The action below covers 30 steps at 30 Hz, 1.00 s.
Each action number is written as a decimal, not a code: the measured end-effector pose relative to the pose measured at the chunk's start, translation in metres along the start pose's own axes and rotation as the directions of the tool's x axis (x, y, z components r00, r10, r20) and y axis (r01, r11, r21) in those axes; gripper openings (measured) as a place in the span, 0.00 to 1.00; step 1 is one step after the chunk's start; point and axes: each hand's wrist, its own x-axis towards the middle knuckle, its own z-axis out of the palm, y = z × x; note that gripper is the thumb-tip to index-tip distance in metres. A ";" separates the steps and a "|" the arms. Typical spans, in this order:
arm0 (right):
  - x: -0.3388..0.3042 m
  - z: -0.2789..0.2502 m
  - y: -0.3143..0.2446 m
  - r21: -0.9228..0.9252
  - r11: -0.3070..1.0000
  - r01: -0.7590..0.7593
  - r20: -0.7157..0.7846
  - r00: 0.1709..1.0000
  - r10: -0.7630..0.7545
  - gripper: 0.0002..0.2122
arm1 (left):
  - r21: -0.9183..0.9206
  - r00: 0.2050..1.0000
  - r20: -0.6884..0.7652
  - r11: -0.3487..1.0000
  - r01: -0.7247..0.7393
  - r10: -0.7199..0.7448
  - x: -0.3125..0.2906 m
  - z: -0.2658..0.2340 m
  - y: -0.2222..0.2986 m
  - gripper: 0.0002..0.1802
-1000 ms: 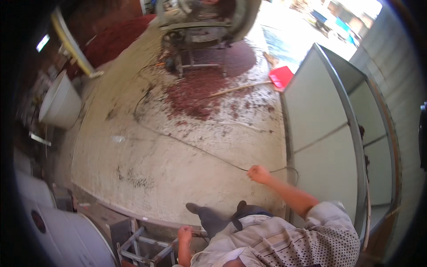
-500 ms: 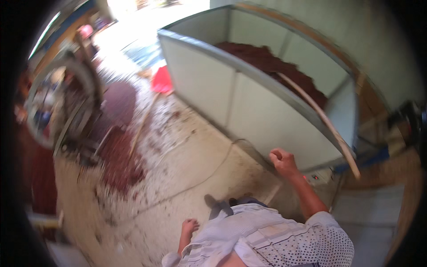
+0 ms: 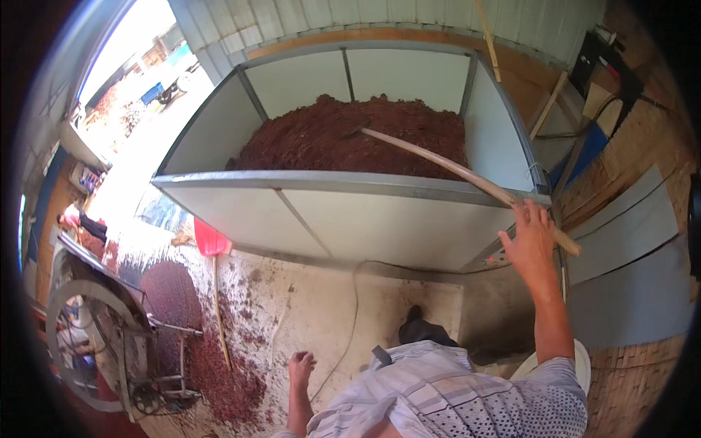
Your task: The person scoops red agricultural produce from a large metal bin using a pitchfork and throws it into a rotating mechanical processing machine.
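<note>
A long wooden-handled tool (image 3: 445, 164) rests across the near rim of a large white-panelled bin (image 3: 350, 212). Its small dark head lies against the reddish-brown crumbly heap (image 3: 307, 139) inside; which kind of tool it is, I cannot tell. My right hand (image 3: 529, 237) is over the handle near its butt end, fingers spread across the wood and thumb apart, not wrapped round it. Low in front of me, my left hand (image 3: 301, 363) hangs by my side with loosely bent fingers and holds nothing.
A red shovel (image 3: 212, 239) lies on the floor left of the bin, beside spilled reddish-brown material (image 3: 226, 387). A wheeled machine (image 3: 102, 336) stands at left. A cable (image 3: 355, 306) crosses the floor. Grey sheets (image 3: 628, 233) are at right; a person (image 3: 84, 219) is far left.
The view has swung toward the bin, bringing its heap into fuller sight. My right hand, closed and apart from the handle before, has reached it and spread its fingers. My left hand stays low.
</note>
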 end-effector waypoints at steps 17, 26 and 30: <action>0.085 0.026 0.130 -0.104 0.975 -0.195 0.444 0.869 0.221 0.13 | -0.282 0.693 0.239 0.731 -0.621 0.680 0.042 0.264 0.381 0.05; 0.134 -0.141 0.070 -0.134 0.968 -0.212 0.437 0.864 0.250 0.14 | -0.375 0.710 0.704 0.860 0.345 0.022 0.190 0.461 0.517 0.50; 0.095 -0.217 0.033 -0.352 0.856 -0.379 0.344 0.798 0.495 0.13 | -0.557 0.719 0.687 0.559 0.614 -0.106 0.204 0.554 0.498 0.47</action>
